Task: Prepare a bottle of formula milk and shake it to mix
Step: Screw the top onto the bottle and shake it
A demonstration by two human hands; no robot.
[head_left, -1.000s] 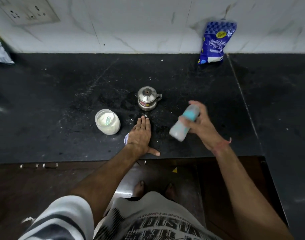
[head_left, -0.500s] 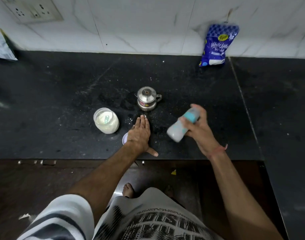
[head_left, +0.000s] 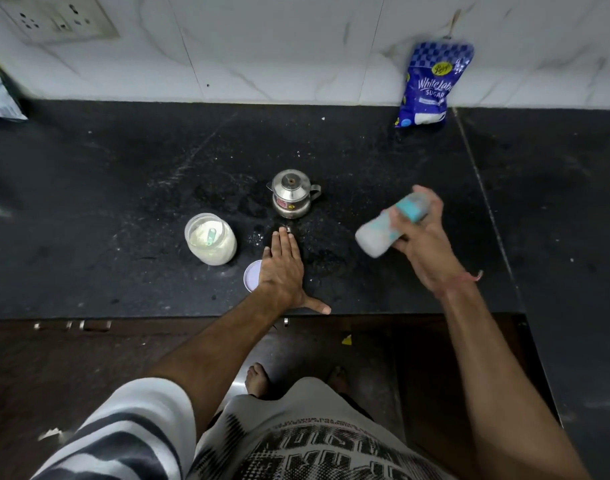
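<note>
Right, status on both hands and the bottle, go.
Right hand grips the feeding bottle, tilted above the counter, blurred. Left hand flat on counter, fingers straight, partly over a white lid. Powder jar open; nothing in the way.

Powder jar (head_left: 211, 239) left of steel pot (head_left: 292, 194); lid (head_left: 252, 280) before jar; sugar bag (head_left: 430, 86) behind, right.

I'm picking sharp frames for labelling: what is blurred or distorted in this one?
Head view: the bottle and the right hand gripping it are motion-smeared; the left hand, flat on the counter, the steel pot and the powder jar are sharp; the wide lens bows the counter's edges; soft glare on the pot's lid.
</note>
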